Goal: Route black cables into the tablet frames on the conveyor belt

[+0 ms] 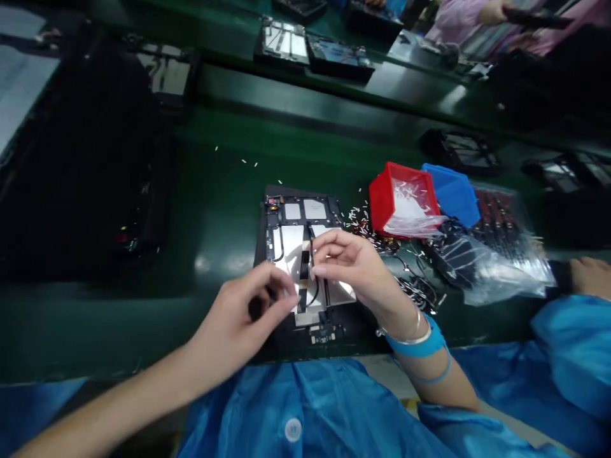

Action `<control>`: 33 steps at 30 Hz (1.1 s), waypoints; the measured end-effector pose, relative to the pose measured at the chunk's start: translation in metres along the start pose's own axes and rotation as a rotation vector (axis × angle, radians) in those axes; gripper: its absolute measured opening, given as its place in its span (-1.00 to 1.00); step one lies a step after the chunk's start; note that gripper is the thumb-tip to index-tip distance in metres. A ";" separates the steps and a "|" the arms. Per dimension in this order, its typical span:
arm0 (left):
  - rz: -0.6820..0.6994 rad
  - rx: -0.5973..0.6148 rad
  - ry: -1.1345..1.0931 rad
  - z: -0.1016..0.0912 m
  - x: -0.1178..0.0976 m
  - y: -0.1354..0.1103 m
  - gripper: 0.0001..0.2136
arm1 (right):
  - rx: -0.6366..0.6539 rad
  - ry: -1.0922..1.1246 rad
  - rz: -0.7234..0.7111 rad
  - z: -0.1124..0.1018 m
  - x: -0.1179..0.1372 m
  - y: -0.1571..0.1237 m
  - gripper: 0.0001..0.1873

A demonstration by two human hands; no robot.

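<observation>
Left hand [238, 321] pinched narrow, right hand [353, 264] pinching black cable [311, 240] over open tablet [296, 210]; red bin [382, 200] holds bagged white bits [410, 202], beside blue bin [453, 191]

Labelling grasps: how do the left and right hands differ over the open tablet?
The left hand pinches thumb to fingertips, wrist bare. The right hand curls its fingers by the black cable, with a bangle and blue strap on its wrist. Both are bare and over the open tablet.

Green bench [214, 210] bears an opened device [305, 210], red bin [386, 197], blue bin [453, 191].
</observation>
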State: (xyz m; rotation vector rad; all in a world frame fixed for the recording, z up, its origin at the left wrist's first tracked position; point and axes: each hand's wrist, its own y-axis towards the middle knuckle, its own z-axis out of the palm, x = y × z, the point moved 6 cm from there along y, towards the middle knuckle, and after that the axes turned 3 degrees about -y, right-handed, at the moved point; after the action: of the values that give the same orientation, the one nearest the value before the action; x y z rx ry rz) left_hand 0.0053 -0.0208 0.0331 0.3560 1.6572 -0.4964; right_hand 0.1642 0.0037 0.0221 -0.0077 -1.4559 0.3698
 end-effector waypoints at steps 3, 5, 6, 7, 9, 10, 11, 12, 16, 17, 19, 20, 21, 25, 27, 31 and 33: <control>0.071 0.014 0.009 -0.003 -0.010 0.020 -0.87 | 0.081 0.045 0.040 0.019 -0.004 -0.002 -0.71; 0.147 0.036 0.032 -0.003 -0.014 0.025 -0.83 | 0.106 0.072 0.053 0.025 -0.004 -0.001 -0.72; 0.200 0.038 0.074 -0.005 -0.016 0.025 -0.81 | 0.122 0.081 0.064 0.027 -0.004 -0.001 -0.71; 0.263 0.045 0.142 -0.008 -0.019 0.024 -0.81 | 0.142 0.086 0.078 0.029 -0.004 -0.001 -0.71; 0.412 0.067 0.333 -0.018 -0.024 0.018 -0.82 | 0.198 0.080 0.104 0.031 -0.003 0.000 -0.72; 0.486 0.047 0.461 -0.025 -0.027 0.013 -0.82 | 0.213 0.064 0.111 0.031 -0.002 0.000 -0.73; 0.543 -0.005 0.621 -0.034 -0.028 0.009 -0.82 | 0.200 0.033 0.109 0.029 -0.001 0.002 -0.74; 0.575 -0.081 0.810 -0.044 -0.028 0.005 -0.80 | 0.160 -0.012 0.094 0.026 0.000 0.004 -0.74; 0.505 -0.306 1.447 -0.064 -0.012 -0.006 -0.83 | -0.082 -0.221 0.023 0.014 0.001 0.017 -0.75; 0.505 -0.287 1.475 -0.062 -0.006 -0.007 -0.80 | -0.108 -0.249 0.027 0.014 -0.001 0.020 -0.74; 0.561 -0.244 1.410 -0.052 0.003 -0.010 -0.65 | -0.135 -0.277 0.053 0.016 -0.008 0.027 -0.73; 0.606 -0.221 1.356 -0.046 0.006 -0.012 -0.63 | -0.146 -0.282 0.061 0.016 -0.010 0.029 -0.73; 0.649 -0.201 1.304 -0.040 0.008 -0.013 -0.65 | -0.159 -0.286 0.063 0.017 -0.012 0.031 -0.72; 0.698 -0.096 1.223 -0.025 0.019 -0.017 -0.60 | -0.204 -0.320 0.034 0.015 -0.015 0.034 -0.74; 0.670 -0.058 1.224 -0.023 0.024 -0.015 -0.58 | -0.223 -0.352 0.025 0.013 -0.014 0.035 -0.75; 0.648 -0.031 1.230 -0.024 0.028 -0.013 -0.55 | -0.234 -0.398 0.008 0.012 -0.013 0.036 -0.77; 0.657 -0.025 1.248 -0.023 0.028 -0.013 -0.53 | -0.234 -0.418 -0.012 0.012 -0.012 0.036 -0.84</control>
State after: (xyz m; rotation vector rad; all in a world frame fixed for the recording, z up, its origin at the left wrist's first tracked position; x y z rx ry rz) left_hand -0.0247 -0.0211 0.0096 1.3180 2.5252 0.3594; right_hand 0.1429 0.0322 0.0041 -0.1160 -1.9061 0.1940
